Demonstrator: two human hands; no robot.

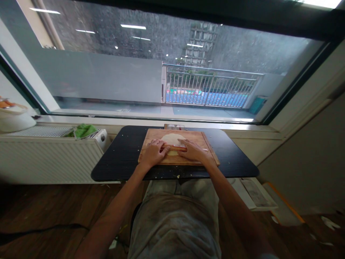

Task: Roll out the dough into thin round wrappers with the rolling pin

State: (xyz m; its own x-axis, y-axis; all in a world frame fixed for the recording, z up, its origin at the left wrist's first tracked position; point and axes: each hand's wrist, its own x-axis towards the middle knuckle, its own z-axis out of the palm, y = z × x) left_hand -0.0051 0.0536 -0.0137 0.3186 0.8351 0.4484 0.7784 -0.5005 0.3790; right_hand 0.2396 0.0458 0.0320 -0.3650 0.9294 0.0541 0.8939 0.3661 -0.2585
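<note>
A wooden cutting board (194, 135) lies on a small black table. On it is a flat, pale, roundish sheet of dough (171, 137). A thin wooden rolling pin (176, 148) lies crosswise over the dough. My left hand (154, 154) grips the pin's left part, thumb toward the middle. At the other end, my right hand (194, 151) bears on the pin with its fingers over it, and its palm hides that end. Part of the dough shows on the near side of the pin.
The black table (118, 153) has small crumbs on its top. Behind it is a large window with a sill. To the left stands a white radiator (59, 158) with a green cloth (84, 131) and a white container (16, 117) on top. A small box (175, 127) sits behind the board.
</note>
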